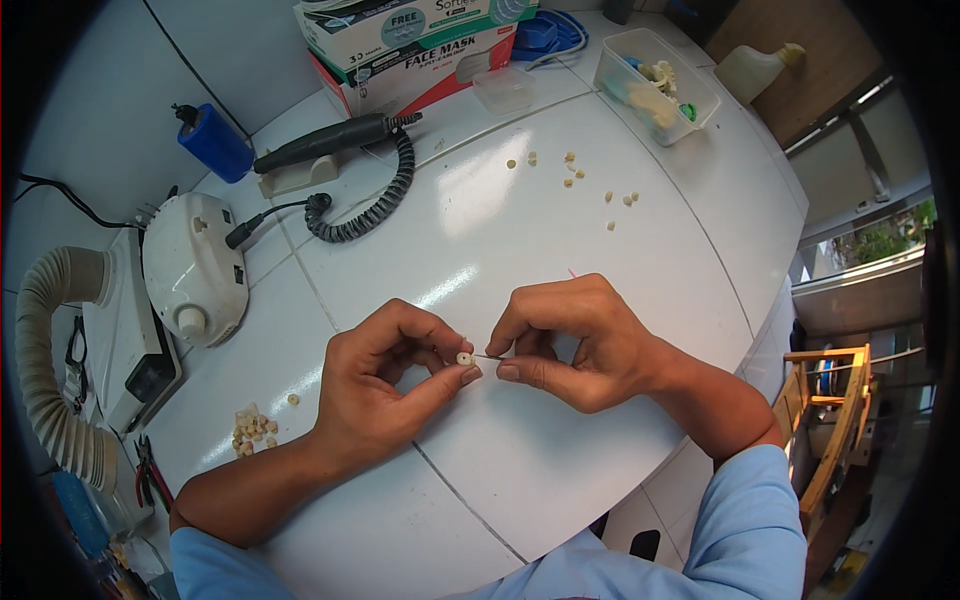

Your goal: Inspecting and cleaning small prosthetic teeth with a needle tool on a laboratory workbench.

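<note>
My left hand [385, 385] pinches a small cream bead-like piece [464, 358] with a hole in it, between thumb and fingertips. Just right of it my right hand [570, 340] is closed in a pinch on a thin metal pin [484, 356] that reaches to the piece. A pink tip [572, 272] shows behind my right fingers; what it belongs to is hidden. A pile of similar small pieces [250, 430] lies left of my left forearm, and several more [569, 170] are scattered on the far part of the white tiled worktop [500, 510].
At the left stand a white machine [195, 270], a ribbed hose [50, 330], pliers [150, 470] and a blue cylinder [215, 145]. A handpiece with coiled cord [320, 140], boxes [410, 55] and a plastic tub [655, 85] line the back. A wooden chair [825, 410] is at the right.
</note>
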